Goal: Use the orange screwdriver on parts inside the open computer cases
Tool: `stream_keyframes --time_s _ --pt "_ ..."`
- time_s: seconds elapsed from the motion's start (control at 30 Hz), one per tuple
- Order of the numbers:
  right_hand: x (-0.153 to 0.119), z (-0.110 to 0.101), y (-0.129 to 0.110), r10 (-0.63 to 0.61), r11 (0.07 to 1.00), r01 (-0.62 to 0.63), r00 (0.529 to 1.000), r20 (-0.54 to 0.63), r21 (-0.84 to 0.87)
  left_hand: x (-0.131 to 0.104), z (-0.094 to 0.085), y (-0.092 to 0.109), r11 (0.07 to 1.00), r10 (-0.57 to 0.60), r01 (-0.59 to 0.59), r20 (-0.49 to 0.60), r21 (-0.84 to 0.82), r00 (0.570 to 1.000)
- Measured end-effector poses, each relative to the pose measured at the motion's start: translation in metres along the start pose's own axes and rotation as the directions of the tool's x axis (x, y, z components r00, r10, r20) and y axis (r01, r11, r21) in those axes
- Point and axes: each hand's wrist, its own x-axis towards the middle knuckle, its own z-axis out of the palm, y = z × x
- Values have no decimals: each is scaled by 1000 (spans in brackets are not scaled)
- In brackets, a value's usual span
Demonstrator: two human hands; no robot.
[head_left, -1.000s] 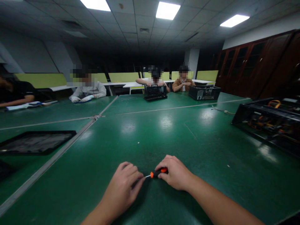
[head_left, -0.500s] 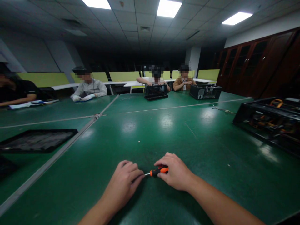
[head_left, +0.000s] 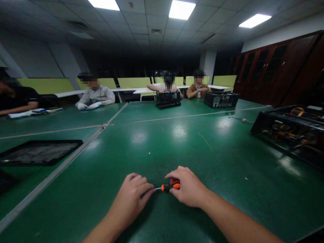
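Observation:
A screwdriver (head_left: 166, 187) with a black and orange handle lies level between my hands, low over the green table (head_left: 162, 141). My left hand (head_left: 133, 197) is closed, its thumb and forefinger pinching the tip end of the metal shaft. Around the handle's end curl the fingers of my right hand (head_left: 188, 186), thumb underneath and forefinger above. The shaft's tip is hidden inside my left fingers, and the butt of the handle is covered by my right palm.
An opened black computer case (head_left: 288, 131) stands at the right, a short cable (head_left: 241, 119) beside it. A black panel (head_left: 42, 152) lies at the left, past a grey table seam (head_left: 63, 168). Several people sit across the table, with two more cases (head_left: 168, 99) before them.
Both hands and the screwdriver hold nearly the same pose. The whole view has shifted very slightly.

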Motion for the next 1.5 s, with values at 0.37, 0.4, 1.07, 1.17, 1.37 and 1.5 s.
stream_keyframes --time_s 0.37,0.4,1.07,1.17,1.37,1.5 --pt "1 2 5 43 999 -42 998 36 -24 3 -4 4 999 32 -31 -67 12 997" --pt "1 2 5 42 999 -41 999 32 -23 3 -4 4 1000 30 -29 -63 12 998" --pt "-1 -4 1 -181 980 193 969 -166 56 1 6 5 996 -35 40 59 -78 998" --pt "0 -4 2 -145 987 153 981 -129 49 0 5 5 997 -26 28 27 -72 999" --pt "0 0 9 -37 999 37 999 -2 5 -1 0 6 997 41 -46 -80 -64 996" --pt "0 -2 6 -56 998 56 998 -12 -5 1 2 6 997 2 -4 -28 -76 1000"
